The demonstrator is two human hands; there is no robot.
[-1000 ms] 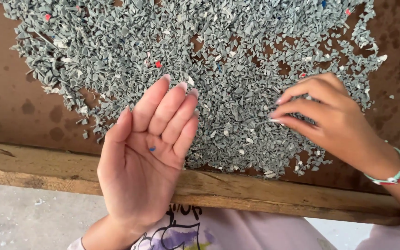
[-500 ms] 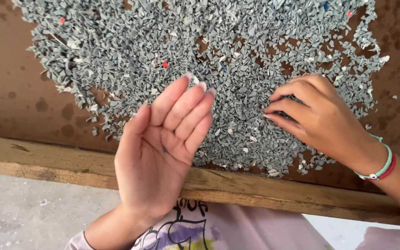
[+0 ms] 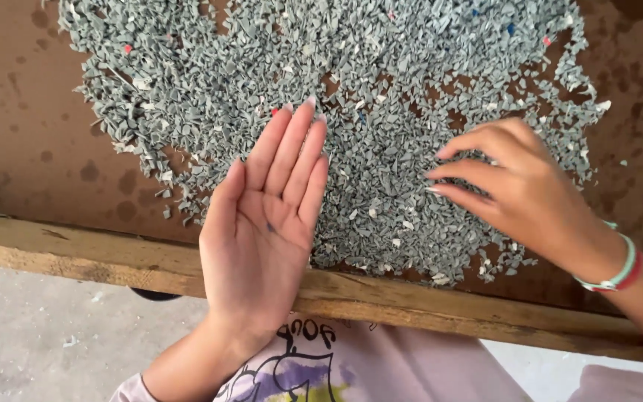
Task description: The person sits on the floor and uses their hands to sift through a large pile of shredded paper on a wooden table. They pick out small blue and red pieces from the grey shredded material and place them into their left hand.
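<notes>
A rough sorting workplace, likely a plastics-recycling workshop. A wide heap of grey plastic flakes (image 3: 336,112), flecked with stray red and blue bits, covers the upper frame on a stained brown board (image 3: 31,141). A raw wooden edge beam (image 3: 113,260) crosses the lower frame; dusty concrete floor (image 3: 39,335) shows at lower left.

The counter (image 3: 31,141) is a flat brown board with many dark round stains on its surface. Along its near edge runs a rough wooden beam (image 3: 426,301), pale brown, with worn and cracked places. Below the beam, at the lower left, the floor (image 3: 39,335) is grey concrete with small white bits scattered on it. The light is soft and even, without hard shadows.
</notes>
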